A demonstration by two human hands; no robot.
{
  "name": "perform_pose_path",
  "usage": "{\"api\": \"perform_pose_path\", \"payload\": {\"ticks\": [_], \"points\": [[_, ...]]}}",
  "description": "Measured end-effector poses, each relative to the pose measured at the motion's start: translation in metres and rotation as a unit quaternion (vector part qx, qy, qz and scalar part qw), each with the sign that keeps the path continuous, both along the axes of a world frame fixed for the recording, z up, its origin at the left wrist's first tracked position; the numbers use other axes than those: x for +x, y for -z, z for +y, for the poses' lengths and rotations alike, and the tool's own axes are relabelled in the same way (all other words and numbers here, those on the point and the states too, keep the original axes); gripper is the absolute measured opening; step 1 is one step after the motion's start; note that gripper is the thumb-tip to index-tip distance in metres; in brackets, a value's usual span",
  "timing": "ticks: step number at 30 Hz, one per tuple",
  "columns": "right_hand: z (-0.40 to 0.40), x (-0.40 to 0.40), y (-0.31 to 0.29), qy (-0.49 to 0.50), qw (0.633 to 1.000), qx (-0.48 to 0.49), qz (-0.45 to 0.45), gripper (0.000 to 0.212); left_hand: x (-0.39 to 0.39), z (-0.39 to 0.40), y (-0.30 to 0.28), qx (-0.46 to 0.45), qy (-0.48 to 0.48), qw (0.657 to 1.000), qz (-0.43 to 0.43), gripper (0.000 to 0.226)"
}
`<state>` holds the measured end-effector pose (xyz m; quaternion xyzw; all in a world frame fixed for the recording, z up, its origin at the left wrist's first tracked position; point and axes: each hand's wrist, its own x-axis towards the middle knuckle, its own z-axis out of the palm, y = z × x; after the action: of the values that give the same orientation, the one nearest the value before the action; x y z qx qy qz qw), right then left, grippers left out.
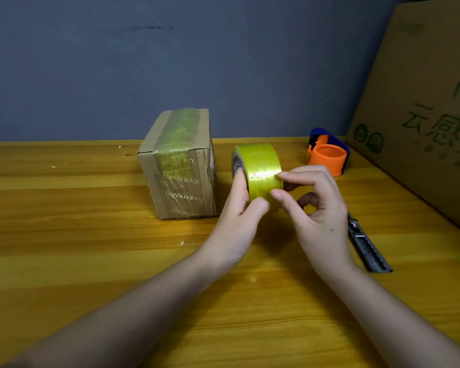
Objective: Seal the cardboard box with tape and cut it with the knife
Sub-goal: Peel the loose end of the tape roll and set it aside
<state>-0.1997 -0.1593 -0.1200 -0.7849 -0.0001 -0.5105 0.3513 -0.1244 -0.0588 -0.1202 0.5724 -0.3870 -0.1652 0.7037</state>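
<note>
Centre frame: the tape roll (258, 173) stands on edge on the wooden table (91, 261). The left hand (239, 219) is clamped on its near left side, thumb across the tread. The right hand (316, 205) has fingertips (280, 176) pressed to the tape surface, nothing gripped between them. The cardboard box (178, 166), left of centre, already bears tape across top and front. The knife (367, 248) lies at right, partly behind the right wrist. An orange dispenser (328, 155) sits upper right.
</note>
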Motion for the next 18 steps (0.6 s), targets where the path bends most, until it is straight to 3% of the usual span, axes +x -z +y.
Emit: {"api": "perform_pose_path", "payload": {"ticks": [6, 11, 18], "points": [[0.0006, 0.0004, 0.0005, 0.022, 0.999, -0.026, -0.003, 0.007, 0.0006, -0.0005, -0.0006, -0.002, -0.002, 1.000, -0.007, 0.064], [0.0009, 0.0011, 0.0019, 0.034, 0.999, 0.000, 0.002, 0.032, -0.0020, -0.0007, 0.0010, -0.017, 0.017, 0.999, 0.021, 0.067], [0.0004, 0.0008, 0.0031, 0.033, 0.999, -0.006, -0.004, 0.013, -0.0029, 0.0000, 0.0020, -0.007, -0.005, 1.000, -0.019, 0.067]]}}
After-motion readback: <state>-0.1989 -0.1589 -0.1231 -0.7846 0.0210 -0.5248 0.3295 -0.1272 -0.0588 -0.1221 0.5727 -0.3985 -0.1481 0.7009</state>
